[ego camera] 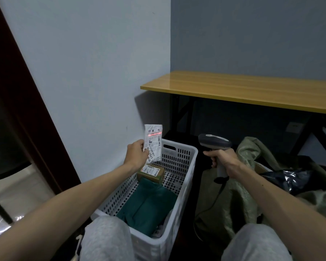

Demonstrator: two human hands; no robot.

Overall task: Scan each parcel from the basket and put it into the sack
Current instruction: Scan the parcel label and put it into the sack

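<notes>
Door frame point(17, 95): dark, well to the left of the basket, running along the pale wall.
Left hand point(135, 154): raised over the basket's far left corner, fingers and thumb curled round the lower left edge of the white parcel.
White parcel point(153, 144): a flat white packet held upright above the basket's far left rim and clear of it, its printed label facing the person.
Scan line point(154, 134): a thin red line of light across the upper part of that label, above the basket's far end.
Basket point(177, 161): white perforated plastic, on the floor between the person's grey-clad knees, its long side running away towards the wall.
Brown box point(151, 171): a small cardboard parcel with a white label on top, lying inside the basket at its far end.
Green parcel point(149, 200): a dark green soft bag lying inside the basket, in the middle, touching the brown box's near side.
Scanner point(214, 143): grey handheld unit just right of the basket's far right corner, its head turned towards the white parcel and its cable hanging down beside the basket.
Right hand point(222, 158): wrapped tightly round the scanner's handle, just right of the basket.
Sack point(233, 194): green woven, slumped on the floor against the basket's right side.
Dark bag point(288, 178): glossy, dark blue, in the sack's open top, well right of the basket.
Table point(252, 89): a yellow wooden top on black legs, beyond the basket and to its right.
</notes>
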